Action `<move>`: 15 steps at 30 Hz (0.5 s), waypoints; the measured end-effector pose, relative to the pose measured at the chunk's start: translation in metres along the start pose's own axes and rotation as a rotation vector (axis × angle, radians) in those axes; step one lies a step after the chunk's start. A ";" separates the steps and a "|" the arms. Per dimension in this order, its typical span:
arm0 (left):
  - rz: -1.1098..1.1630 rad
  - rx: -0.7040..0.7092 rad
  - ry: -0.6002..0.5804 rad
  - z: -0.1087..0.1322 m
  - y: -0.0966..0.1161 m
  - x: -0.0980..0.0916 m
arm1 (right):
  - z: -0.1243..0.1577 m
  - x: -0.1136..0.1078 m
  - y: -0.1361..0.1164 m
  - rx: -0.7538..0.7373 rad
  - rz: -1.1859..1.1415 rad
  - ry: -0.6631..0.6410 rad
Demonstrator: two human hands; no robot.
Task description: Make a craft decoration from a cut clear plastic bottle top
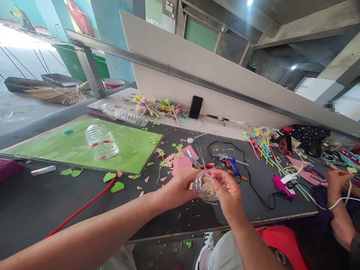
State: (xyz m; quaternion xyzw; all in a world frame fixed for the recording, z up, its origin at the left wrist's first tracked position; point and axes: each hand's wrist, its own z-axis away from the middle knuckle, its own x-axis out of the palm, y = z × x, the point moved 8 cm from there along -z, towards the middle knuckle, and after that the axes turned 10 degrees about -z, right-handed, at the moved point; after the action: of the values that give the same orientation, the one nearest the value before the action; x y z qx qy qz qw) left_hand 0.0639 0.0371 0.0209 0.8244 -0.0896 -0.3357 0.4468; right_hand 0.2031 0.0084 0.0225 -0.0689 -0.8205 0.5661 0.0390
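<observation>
Both my hands hold a small clear plastic bottle piece (204, 186) over the dark table's (42, 202) front edge. My left hand (176, 189) grips its left side with curled fingers. My right hand (227, 189) closes on its right side, fingers pinched at the rim. Yellowish bits show inside the clear plastic. Scissors with red handles (197, 161) lie on pink foam sheets (182, 162) just beyond my hands.
A cut clear bottle half (101, 141) lies on a green sheet (56, 148) at left; a whole bottle (123, 114) lies behind it. A blue glue gun (231, 162), black cable, colourful craft sticks (261, 144), a phone (195, 107) and paper scraps are scattered about. Another person's hand (339, 182) holds a white cord at right.
</observation>
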 end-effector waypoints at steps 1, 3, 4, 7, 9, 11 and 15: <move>0.005 0.001 -0.007 0.000 0.000 0.000 | -0.001 -0.001 0.001 0.026 -0.024 0.003; 0.014 -0.007 -0.021 -0.001 0.000 0.000 | -0.002 -0.001 0.002 0.058 -0.056 0.000; 0.021 -0.018 -0.027 -0.001 -0.001 0.000 | -0.003 -0.001 0.002 0.066 -0.060 -0.004; 0.077 -0.051 -0.059 -0.002 -0.003 0.002 | -0.003 -0.001 0.002 0.071 -0.058 -0.036; 0.135 -0.057 -0.085 -0.003 -0.003 0.004 | -0.004 -0.001 0.002 0.067 -0.054 -0.059; 0.188 -0.047 -0.098 -0.004 -0.002 0.005 | -0.004 -0.003 0.001 0.063 -0.046 -0.075; 0.290 -0.070 -0.113 -0.003 -0.009 0.008 | -0.004 -0.005 -0.005 0.039 -0.019 -0.064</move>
State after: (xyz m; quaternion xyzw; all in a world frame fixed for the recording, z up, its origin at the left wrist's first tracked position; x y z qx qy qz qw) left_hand 0.0699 0.0408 0.0111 0.7665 -0.2209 -0.3164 0.5134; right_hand 0.2080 0.0096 0.0287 -0.0421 -0.8109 0.5834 0.0192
